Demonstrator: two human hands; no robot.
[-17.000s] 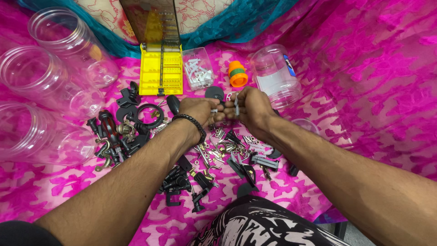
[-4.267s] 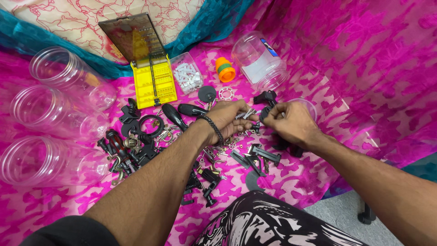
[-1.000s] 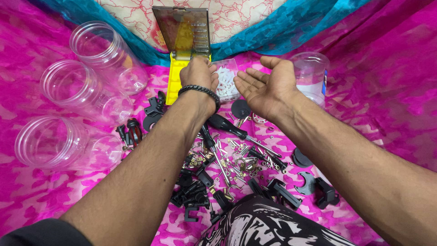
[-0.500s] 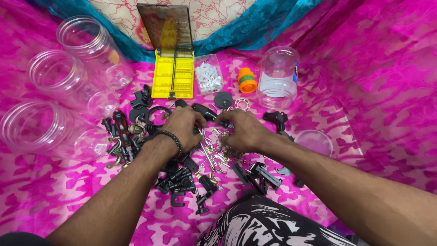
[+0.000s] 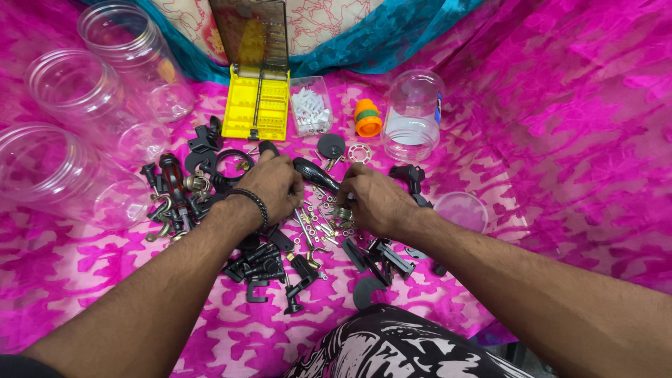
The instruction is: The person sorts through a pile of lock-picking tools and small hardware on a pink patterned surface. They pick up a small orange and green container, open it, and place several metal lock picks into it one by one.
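Observation:
My left hand (image 5: 271, 186), with a black braided bracelet on its wrist, rests knuckles-up on a pile of small screws, hooks and washers (image 5: 318, 227) spread on pink cloth. Its curled fingertips lie beside a black screwdriver handle (image 5: 313, 173); whether it holds anything is hidden. My right hand (image 5: 375, 201) is down on the same pile, a little to the right. Its thumb and fingers pinch a small cluster of metal pieces (image 5: 342, 212).
Three clear plastic jars (image 5: 73, 91) lie at the left. At the back are a yellow bit case (image 5: 255, 109) with raised lid, a clear box of white anchors (image 5: 310, 112), an orange connector (image 5: 366, 117) and an upright clear jar (image 5: 413, 115). Black clips (image 5: 266, 269) lie near my knee, a clear lid (image 5: 460, 210) at right.
A second ago both hands were raised near the bit case, the right palm open. They dropped onto the hardware pile and now sit closed among the small metal pieces.

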